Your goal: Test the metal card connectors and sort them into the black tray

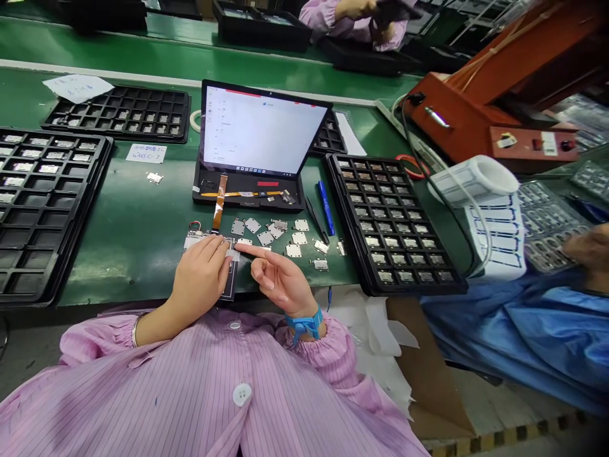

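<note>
Black-and-white board (230,280) lies at the near bench edge, partly under the left hand (202,270); clock positions read from the board. Left hand: palm down, wrist at 7 o'clock, fingers nearly straight and together, thumb apart toward 3. Underside hidden; cannot tell whether it grips. Right hand (283,276), at 3 o'clock: index finger extended toward 9, tip at the board's edge, contact unclear; other fingers loosely curled, grip slack, holding nothing visible. Orange flex cable (219,206) leaves the board at 12, toward the lit screen (261,133). Loose metal plates (265,238) scatter at 2 to 3; tweezers (317,221) and blue marker (326,208) beyond, at 2. Farther out, filled black tray (333,190) near 3.
</note>
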The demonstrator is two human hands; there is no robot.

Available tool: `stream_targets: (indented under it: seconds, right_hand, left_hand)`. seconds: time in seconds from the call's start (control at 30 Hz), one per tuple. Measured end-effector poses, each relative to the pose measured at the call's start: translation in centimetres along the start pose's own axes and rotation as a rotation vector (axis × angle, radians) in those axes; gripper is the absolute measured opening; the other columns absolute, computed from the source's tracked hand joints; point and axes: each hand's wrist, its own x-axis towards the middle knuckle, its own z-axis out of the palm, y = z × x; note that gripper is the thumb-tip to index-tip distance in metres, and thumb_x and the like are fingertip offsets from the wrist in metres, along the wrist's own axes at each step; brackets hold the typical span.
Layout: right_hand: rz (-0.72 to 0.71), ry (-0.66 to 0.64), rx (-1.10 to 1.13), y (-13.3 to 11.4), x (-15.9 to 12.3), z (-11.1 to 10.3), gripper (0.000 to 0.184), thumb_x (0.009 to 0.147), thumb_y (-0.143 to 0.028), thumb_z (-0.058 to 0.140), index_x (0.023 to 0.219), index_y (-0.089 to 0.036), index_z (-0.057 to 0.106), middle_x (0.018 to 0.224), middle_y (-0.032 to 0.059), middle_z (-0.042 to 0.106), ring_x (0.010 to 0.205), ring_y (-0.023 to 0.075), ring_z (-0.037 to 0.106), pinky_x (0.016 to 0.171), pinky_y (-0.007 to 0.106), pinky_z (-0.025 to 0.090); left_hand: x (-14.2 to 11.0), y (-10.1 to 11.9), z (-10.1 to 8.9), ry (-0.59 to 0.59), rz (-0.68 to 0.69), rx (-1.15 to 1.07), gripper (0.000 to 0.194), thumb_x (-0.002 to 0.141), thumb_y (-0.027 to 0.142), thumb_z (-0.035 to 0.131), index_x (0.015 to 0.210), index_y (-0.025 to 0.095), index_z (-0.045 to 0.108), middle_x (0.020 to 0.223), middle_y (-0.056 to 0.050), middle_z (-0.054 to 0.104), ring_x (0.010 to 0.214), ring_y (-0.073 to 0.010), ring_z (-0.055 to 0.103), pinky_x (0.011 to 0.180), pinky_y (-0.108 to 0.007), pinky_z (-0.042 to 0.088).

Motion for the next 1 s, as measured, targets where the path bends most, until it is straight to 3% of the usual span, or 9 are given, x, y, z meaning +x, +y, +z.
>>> stream_targets:
  seconds: [0.33, 0.57, 0.67, 0.73, 0.77, 0.8, 0.87, 0.93, 1.0]
  right_hand:
    - [-0.004, 0.002, -0.004, 0.2, 0.1, -0.1, 0.037, 0.089, -0.032, 0.049, 0.115, -0.014, 0.068, 0.070, 0.0009, 0.062, 0.046, 0.0069, 0.039, 0.027, 0.012, 0.026]
    - [0.054, -0.042, -0.058, -0.5, 0.4, -0.1, 0.036, 0.087, -0.037, 0.048, 0.106, -0.014, 0.068, 0.068, 0.0002, 0.057, 0.047, 0.0075, 0.031, 0.027, 0.013, 0.016]
    - [-0.070, 0.029, -0.367, -0.2, 0.5, 0.4, 0.038, 0.089, -0.040, 0.048, 0.113, -0.017, 0.065, 0.073, 0.0020, 0.060, 0.050, 0.0093, 0.040, 0.031, 0.015, 0.026]
    - [-0.369, 0.263, -0.760, 0.3, 0.7, 1.0, 0.033, 0.090, -0.037, 0.052, 0.117, -0.020, 0.063, 0.087, 0.0063, 0.066, 0.065, 0.0139, 0.054, 0.047, 0.022, 0.047]
    - [-0.534, 0.389, -0.994, 0.6, 0.8, 1.2, 0.031, 0.090, -0.033, 0.054, 0.116, -0.020, 0.064, 0.099, 0.0099, 0.067, 0.080, 0.0180, 0.060, 0.062, 0.030, 0.055]
    - [-0.676, 0.480, -1.231, 0.8, 1.0, 1.4, 0.028, 0.090, -0.030, 0.056, 0.115, -0.019, 0.065, 0.114, 0.0136, 0.065, 0.098, 0.0234, 0.061, 0.079, 0.039, 0.056]
    - [-0.830, 0.522, -1.635, 0.9, 1.4, 1.5, 0.024, 0.090, -0.025, 0.057, 0.110, -0.016, 0.068, 0.142, 0.0177, 0.050, 0.130, 0.0338, 0.046, 0.103, 0.054, 0.044]
    - [-0.851, 0.461, -1.867, 0.7, 1.6, 1.3, 0.020, 0.091, -0.023, 0.056, 0.105, -0.016, 0.069, 0.154, 0.0168, 0.037, 0.143, 0.0373, 0.031, 0.109, 0.059, 0.037]
    - [-0.874, 0.443, -1.947, 0.4, 1.6, 0.8, 0.017, 0.093, -0.024, 0.055, 0.100, -0.016, 0.069, 0.155, 0.0161, 0.037, 0.145, 0.0359, 0.030, 0.108, 0.057, 0.038]
  left_hand:
    - [0.1, -0.1, 0.1, 0.017, 0.020, -0.005, 0.027, 0.095, 0.020, 0.050, 0.115, 0.013, 0.067, 0.119, -0.013, 0.071, 0.114, -0.0295, 0.064, 0.095, -0.046, 0.053]
    - [0.1, -0.2, 0.1, 0.033, 0.026, -0.023, 0.025, 0.094, 0.021, 0.052, 0.110, 0.012, 0.069, 0.118, -0.012, 0.071, 0.112, -0.0289, 0.066, 0.096, -0.045, 0.054]
    - [0.2, -0.2, 0.1, 0.036, 0.005, -0.041, 0.025, 0.094, 0.021, 0.052, 0.109, 0.014, 0.070, 0.117, -0.011, 0.072, 0.112, -0.0283, 0.066, 0.096, -0.045, 0.054]
    - [0.2, -0.2, 0.0, 0.041, 0.004, -0.040, 0.025, 0.094, 0.020, 0.051, 0.109, 0.014, 0.071, 0.116, -0.011, 0.072, 0.111, -0.0278, 0.066, 0.095, -0.045, 0.054]
    - [0.2, -0.2, 0.0, 0.047, 0.007, -0.037, 0.026, 0.093, 0.019, 0.051, 0.109, 0.015, 0.071, 0.115, -0.010, 0.073, 0.111, -0.0275, 0.067, 0.094, -0.044, 0.055]
    - [0.2, -0.2, 0.1, 0.052, 0.009, -0.033, 0.026, 0.093, 0.018, 0.051, 0.109, 0.015, 0.071, 0.115, -0.010, 0.073, 0.110, -0.0273, 0.067, 0.094, -0.044, 0.055]
    - [0.1, -0.3, 0.2, 0.058, 0.010, -0.028, 0.027, 0.093, 0.017, 0.050, 0.110, 0.015, 0.071, 0.115, -0.010, 0.073, 0.110, -0.0271, 0.067, 0.094, -0.043, 0.055]
    - [0.1, -0.3, 0.3, 0.047, 0.004, -0.032, 0.027, 0.093, 0.017, 0.050, 0.110, 0.015, 0.071, 0.116, -0.010, 0.072, 0.112, -0.0275, 0.066, 0.095, -0.044, 0.054]
    - [0.1, -0.4, 0.2, 0.022, -0.013, -0.052, 0.027, 0.094, 0.020, 0.050, 0.111, 0.014, 0.070, 0.117, -0.011, 0.072, 0.113, -0.0284, 0.065, 0.096, -0.045, 0.053]
